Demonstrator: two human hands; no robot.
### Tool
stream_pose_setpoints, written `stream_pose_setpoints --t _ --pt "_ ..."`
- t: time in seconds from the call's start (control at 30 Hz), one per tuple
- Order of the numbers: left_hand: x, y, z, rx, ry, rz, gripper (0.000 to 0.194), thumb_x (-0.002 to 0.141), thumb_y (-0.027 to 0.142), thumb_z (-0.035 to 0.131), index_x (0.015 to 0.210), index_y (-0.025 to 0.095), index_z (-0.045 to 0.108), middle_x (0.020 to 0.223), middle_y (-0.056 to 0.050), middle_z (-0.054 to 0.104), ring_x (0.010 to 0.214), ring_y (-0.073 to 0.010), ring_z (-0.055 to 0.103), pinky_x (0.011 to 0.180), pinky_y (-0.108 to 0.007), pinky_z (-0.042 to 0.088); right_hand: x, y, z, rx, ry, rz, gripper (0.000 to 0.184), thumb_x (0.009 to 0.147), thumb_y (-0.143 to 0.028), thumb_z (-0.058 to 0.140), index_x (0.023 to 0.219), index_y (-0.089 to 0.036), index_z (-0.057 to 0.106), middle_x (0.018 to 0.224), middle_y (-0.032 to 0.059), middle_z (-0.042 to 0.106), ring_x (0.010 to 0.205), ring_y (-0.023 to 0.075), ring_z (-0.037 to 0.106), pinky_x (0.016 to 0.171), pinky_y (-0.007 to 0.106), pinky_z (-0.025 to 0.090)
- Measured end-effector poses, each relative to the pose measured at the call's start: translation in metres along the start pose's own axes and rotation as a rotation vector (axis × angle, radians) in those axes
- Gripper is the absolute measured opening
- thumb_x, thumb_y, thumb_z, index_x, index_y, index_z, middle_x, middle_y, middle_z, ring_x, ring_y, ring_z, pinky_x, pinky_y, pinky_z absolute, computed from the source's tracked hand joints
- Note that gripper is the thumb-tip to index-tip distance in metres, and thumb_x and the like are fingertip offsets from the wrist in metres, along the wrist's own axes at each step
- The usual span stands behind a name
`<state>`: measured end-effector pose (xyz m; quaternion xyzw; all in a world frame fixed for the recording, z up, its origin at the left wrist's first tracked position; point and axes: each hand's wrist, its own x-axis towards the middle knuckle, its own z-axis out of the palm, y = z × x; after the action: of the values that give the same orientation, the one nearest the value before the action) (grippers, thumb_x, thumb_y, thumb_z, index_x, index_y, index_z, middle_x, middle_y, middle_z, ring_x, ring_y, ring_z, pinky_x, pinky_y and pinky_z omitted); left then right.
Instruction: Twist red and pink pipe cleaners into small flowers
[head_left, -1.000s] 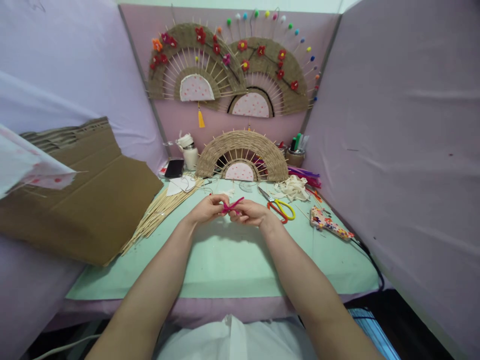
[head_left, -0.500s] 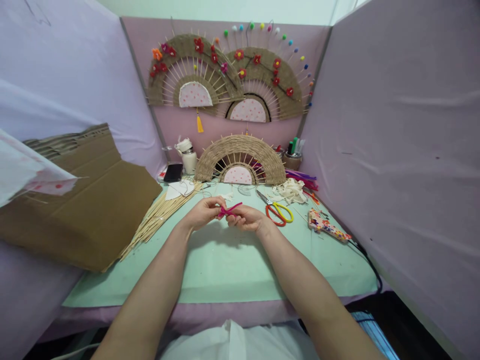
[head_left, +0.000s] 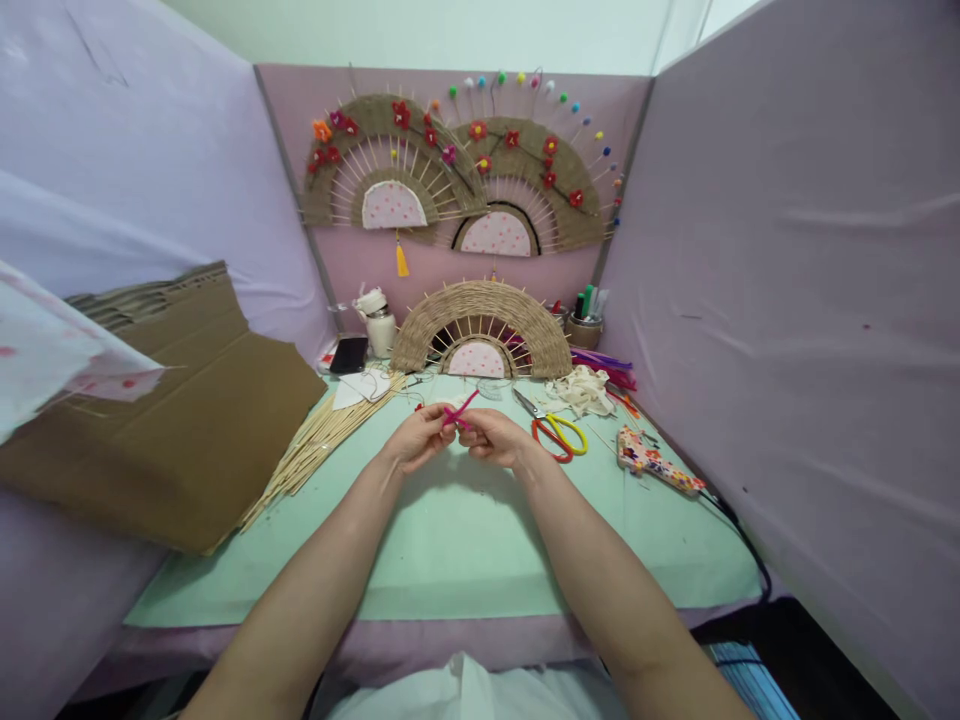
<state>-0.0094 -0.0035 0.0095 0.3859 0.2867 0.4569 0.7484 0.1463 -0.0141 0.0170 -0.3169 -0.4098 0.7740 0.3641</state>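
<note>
A bright magenta pipe cleaner, bent into a small shape with one end sticking up to the right, is held between both hands above the table. My left hand pinches it from the left, fingers closed. On the other side my right hand grips it with thumb and fingers. Just right of that hand lie scissors with one red and one yellow handle. Behind the hands stands a fan-shaped piece of twine and sticks, with a spotted pink half-circle at its base.
Thin sticks and a large cardboard sheet lie left. On the right are a flowered glue gun with a cord, cream fabric scraps, magenta and purple pipe cleaners and a pen holder. Decorated fans hang behind.
The pipe cleaner's long end now points more steeply upward. My left hand has shifted slightly right, and both hands have turned a little around the piece. The camera view has tilted upward slightly.
</note>
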Motion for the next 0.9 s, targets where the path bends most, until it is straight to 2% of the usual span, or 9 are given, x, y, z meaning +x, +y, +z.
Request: stream_pose_setpoints --t 0.13,0.2,0.27,0.37,0.43,0.5,0.7,0.8,0.9 --pt "0.002 0.000 0.000 -0.148 0.010 -0.001 0.018 0.064 -0.003 0.064 0.075 0.009 0.059 0.066 0.001 0.054 0.052 -0.0005 0.045 0.050 -0.009 0.039 0.003 0.002 0.002 -0.061 0.095 -0.118 0.027 0.066 -0.037 0.068 0.073 -0.017 0.052 0.052 -0.0095 0.033 0.042 0.0023 0.017 0.037 0.016 0.008" --pt "0.003 0.001 0.000 -0.217 0.008 -0.009 0.018 0.068 -0.007 0.056 0.077 0.009 0.057 0.068 0.001 0.052 0.052 -0.0001 0.044 0.049 -0.009 0.039 0.005 0.003 0.002 -0.150 0.194 -0.219 0.026 0.068 -0.039 0.064 0.071 -0.018 0.050 0.054 -0.0081 0.037 0.042 0.0029 0.020 0.038 0.017 0.012" --pt "0.003 0.003 -0.001 -0.288 0.015 -0.028 0.021 0.071 -0.009 0.049 0.078 0.009 0.056 0.069 0.000 0.049 0.052 0.0001 0.044 0.048 -0.008 0.038 0.005 0.003 0.003 -0.299 0.321 -0.394 0.022 0.071 -0.038 0.061 0.073 -0.019 0.051 0.059 -0.0056 0.043 0.045 0.0048 0.030 0.039 0.018 0.020" --pt "0.001 0.007 0.001 -0.392 0.036 -0.069 0.023 0.074 -0.011 0.041 0.077 0.009 0.053 0.069 0.000 0.046 0.051 0.0003 0.044 0.046 -0.007 0.037 0.002 0.003 0.005 -0.599 0.470 -0.742 0.017 0.075 -0.034 0.059 0.083 -0.020 0.055 0.072 -0.0007 0.051 0.061 0.0098 0.045 0.051 0.021 0.036" --pt "0.000 0.009 0.004 -0.440 0.059 -0.096 0.024 0.075 -0.011 0.039 0.076 0.009 0.051 0.069 0.000 0.044 0.051 0.0004 0.044 0.046 -0.007 0.037 0.000 0.003 0.005 -0.789 0.491 -0.929 0.014 0.078 -0.030 0.058 0.086 -0.020 0.056 0.080 0.0022 0.054 0.068 0.0121 0.048 0.059 0.025 0.041" --pt "-0.002 0.011 0.007 -0.464 0.085 -0.114 0.025 0.076 -0.012 0.038 0.076 0.009 0.050 0.069 0.001 0.043 0.050 0.0003 0.044 0.045 -0.007 0.037 0.000 0.004 0.005 -0.925 0.467 -1.042 0.010 0.081 -0.028 0.056 0.087 -0.020 0.058 0.085 0.0041 0.055 0.072 0.0138 0.050 0.065 0.028 0.043" --pt "-0.004 0.010 0.013 -0.486 0.126 -0.144 0.027 0.075 -0.013 0.035 0.076 0.011 0.049 0.066 0.001 0.043 0.050 -0.0008 0.045 0.044 -0.008 0.037 0.003 0.008 0.003 -1.151 0.460 -1.193 0.013 0.086 -0.023 0.051 0.086 -0.023 0.064 0.084 0.0049 0.058 0.084 0.0176 0.053 0.076 0.033 0.044" --pt "-0.002 0.008 0.009 -0.496 0.102 -0.169 0.029 0.074 -0.013 0.034 0.080 0.011 0.049 0.068 0.001 0.045 0.051 -0.0012 0.047 0.044 -0.008 0.039 0.003 0.008 0.002 -1.255 0.479 -1.233 0.015 0.087 -0.021 0.051 0.085 -0.024 0.065 0.088 0.0052 0.062 0.088 0.0185 0.052 0.079 0.034 0.043" --pt "0.001 0.005 0.003 -0.495 0.071 -0.202 0.030 0.074 -0.013 0.033 0.084 0.010 0.049 0.069 0.000 0.046 0.053 -0.0016 0.049 0.045 -0.008 0.040 0.002 0.006 0.000 -1.337 0.430 -1.234 0.016 0.087 -0.019 0.050 0.086 -0.024 0.065 0.092 0.0042 0.065 0.092 0.0186 0.051 0.083 0.034 0.042"
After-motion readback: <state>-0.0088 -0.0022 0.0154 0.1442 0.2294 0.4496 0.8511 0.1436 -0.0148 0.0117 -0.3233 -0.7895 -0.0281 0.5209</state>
